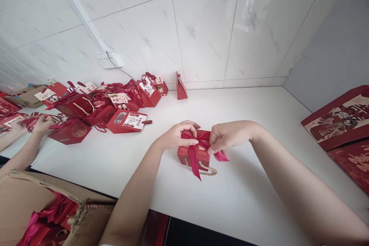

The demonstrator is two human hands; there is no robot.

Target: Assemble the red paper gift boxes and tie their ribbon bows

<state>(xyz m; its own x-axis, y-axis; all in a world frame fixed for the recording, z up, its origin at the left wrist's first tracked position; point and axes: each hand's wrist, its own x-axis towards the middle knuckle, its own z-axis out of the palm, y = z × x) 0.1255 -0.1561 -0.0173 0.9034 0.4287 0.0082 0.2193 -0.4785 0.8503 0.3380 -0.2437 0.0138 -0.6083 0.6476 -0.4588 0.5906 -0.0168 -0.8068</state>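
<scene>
A small red gift box (184, 154) with gold print sits on the white table in front of me. A dark pink ribbon (195, 165) crosses its top in a bow, its tails hanging over the front and right side. My left hand (183, 135) pinches the bow's left loop between thumb and fingers. On the other side my right hand (223, 138) is closed on the ribbon at the bow's right, fingers curled under. A twisted gold cord handle (211, 172) droops from the box's front onto the table.
Many red gift boxes (127, 121) crowd the table (245, 192) at the left. A lone red triangular box (181, 87) stands by the wall. Another person's hands (42, 125) work at far left. A cardboard carton (95, 215) holds ribboned boxes; large red packaging (340, 119) stands at right.
</scene>
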